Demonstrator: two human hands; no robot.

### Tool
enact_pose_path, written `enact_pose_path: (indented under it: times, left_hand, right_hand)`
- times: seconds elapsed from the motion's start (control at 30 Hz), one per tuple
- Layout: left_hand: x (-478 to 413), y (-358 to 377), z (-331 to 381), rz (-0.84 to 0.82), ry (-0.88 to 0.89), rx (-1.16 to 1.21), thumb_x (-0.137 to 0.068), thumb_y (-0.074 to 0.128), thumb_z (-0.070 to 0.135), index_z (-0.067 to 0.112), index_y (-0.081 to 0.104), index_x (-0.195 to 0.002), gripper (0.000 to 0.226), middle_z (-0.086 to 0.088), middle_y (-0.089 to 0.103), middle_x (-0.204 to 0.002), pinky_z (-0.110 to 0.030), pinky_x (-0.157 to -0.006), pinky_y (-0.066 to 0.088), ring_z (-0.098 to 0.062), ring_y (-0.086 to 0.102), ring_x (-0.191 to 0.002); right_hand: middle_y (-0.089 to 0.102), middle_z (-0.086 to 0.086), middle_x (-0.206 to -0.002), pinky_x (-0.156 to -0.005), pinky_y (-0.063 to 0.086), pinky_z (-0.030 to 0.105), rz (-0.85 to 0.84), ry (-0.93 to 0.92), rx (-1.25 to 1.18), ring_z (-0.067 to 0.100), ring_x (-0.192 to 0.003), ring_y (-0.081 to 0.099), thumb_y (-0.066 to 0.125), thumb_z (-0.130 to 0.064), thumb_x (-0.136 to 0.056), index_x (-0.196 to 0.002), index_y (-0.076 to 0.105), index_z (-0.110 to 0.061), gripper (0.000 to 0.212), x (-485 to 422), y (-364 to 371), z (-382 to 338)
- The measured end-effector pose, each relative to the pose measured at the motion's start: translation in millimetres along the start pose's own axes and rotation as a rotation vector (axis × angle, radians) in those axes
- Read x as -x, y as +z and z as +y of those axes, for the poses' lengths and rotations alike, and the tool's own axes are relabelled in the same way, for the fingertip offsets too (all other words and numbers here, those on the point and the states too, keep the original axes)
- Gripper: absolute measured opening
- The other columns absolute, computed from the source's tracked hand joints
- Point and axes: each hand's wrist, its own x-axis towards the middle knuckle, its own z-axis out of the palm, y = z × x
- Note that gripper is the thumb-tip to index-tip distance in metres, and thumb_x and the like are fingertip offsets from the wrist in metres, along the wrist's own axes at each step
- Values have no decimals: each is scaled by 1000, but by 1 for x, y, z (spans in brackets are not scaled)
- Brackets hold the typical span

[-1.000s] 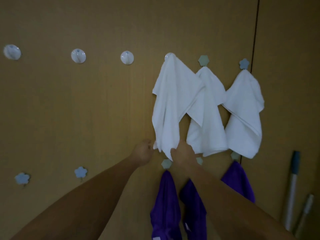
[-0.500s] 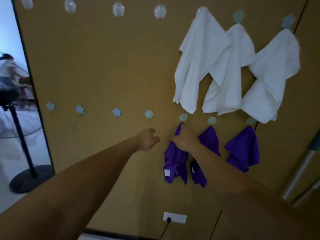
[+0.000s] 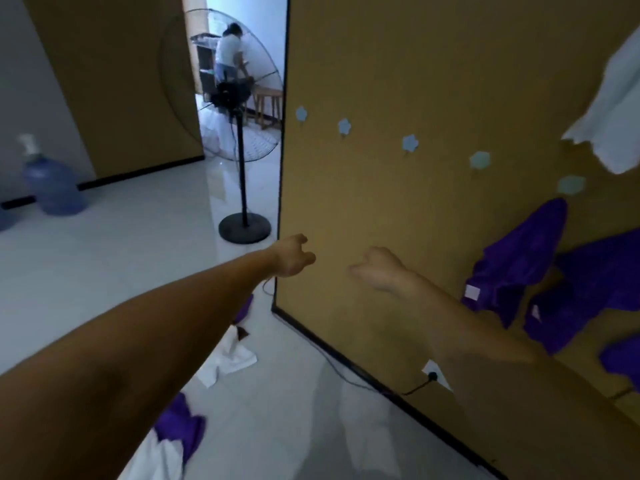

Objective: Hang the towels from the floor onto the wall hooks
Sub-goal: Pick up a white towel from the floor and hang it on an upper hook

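Observation:
My left hand [image 3: 292, 255] and my right hand [image 3: 379, 268] reach forward in front of the brown wall [image 3: 398, 71], both empty with fingers loosely curled and apart. On the floor lie a white towel [image 3: 227, 358], a purple towel [image 3: 180, 429] over another white one [image 3: 157, 459], and a purple piece [image 3: 244, 308] behind my left arm. Purple towels [image 3: 516, 261] hang from the lower hooks at the right. A white towel [image 3: 609, 109] hangs at the top right. Several pale flower-shaped hooks [image 3: 410, 143] on the wall are bare.
A black standing fan [image 3: 239, 109] stands at the wall's left end. A blue water jug [image 3: 52, 183] sits at the far left. A person works in the room beyond the doorway [image 3: 230, 51]. A wall socket [image 3: 433, 370] with a plugged cable lies low on the wall.
My view has swung down and left, from the hung towels to the floor and doorway. Both hands have left the towels and moved left, holding nothing.

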Motion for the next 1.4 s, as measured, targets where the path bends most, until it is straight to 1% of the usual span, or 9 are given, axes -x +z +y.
enact_pose_path:
  times: [0.17,0.27,0.4,0.57,0.67,0.83,1.0,1.13,1.4]
  left_hand:
    - [22,-31,-125,43,-179,23,-95,52,30,5,31,-146,61,-15,38,-150,-34,-107,34,-30,41,-133]
    - [35,-48,-199,58,-288,58,-94,53,27,5,32,-146,60,-15,39,-149,-34,-107,35,-31,43,-132]
    - [52,-68,-281,66,-396,109,-94,53,28,5,36,-143,57,-15,46,-143,-36,-103,42,-31,50,-125]
    - [68,-78,-357,62,-501,189,-94,54,25,17,60,-91,10,1,54,-94,-14,-70,39,-20,52,-96]
    - [64,-81,-383,79,-511,214,-96,50,24,7,54,-130,39,-15,56,-126,-17,-82,34,-14,51,-97]
    - [28,-73,-421,77,-627,275,-95,52,25,10,47,-138,46,-12,51,-137,-22,-88,34,-22,51,-117]
    - [-44,-61,-450,78,-721,273,-95,51,30,5,42,-140,52,-14,49,-140,-29,-98,37,-29,48,-125]
    - [-112,-34,-478,65,-740,306,-93,54,22,9,57,-128,38,-13,58,-130,-21,-84,32,-28,53,-118]
    - [-224,82,-595,-75,-862,316,-92,54,27,10,45,-137,50,-12,53,-135,-31,-94,40,-28,53,-118]
  right_hand:
    - [61,10,-110,-92,51,34,-193,-114,28,29,-104,61,57,-27,-90,-116,61,-3,35,-30,84,-83]
    - [63,9,-96,-78,49,27,-281,-170,39,25,-93,61,62,-27,-85,-91,63,-9,20,-47,142,-137]
    - [63,17,-119,-92,50,37,-372,-249,87,31,-107,61,67,-35,-82,-115,62,0,48,-62,217,-202]
    - [58,11,-107,-84,45,35,-537,-321,140,28,-103,57,66,-37,-85,-108,62,-9,36,-83,287,-255]
    - [56,7,-110,-85,46,34,-592,-342,140,26,-102,56,65,-37,-85,-107,59,-12,33,-106,316,-270]
    - [56,12,-131,-96,47,37,-664,-347,190,27,-116,54,64,-35,-87,-128,54,-5,52,-165,355,-283]
    - [55,-3,-90,-67,41,24,-731,-371,189,23,-94,54,65,-36,-85,-88,57,-20,18,-249,388,-275]
    - [56,11,-133,-96,43,35,-723,-340,246,30,-120,53,62,-36,-87,-132,52,-10,53,-324,423,-251]
    - [48,14,-140,-98,43,39,-850,-222,320,33,-123,50,57,-34,-89,-139,43,-8,59,-436,560,-168]
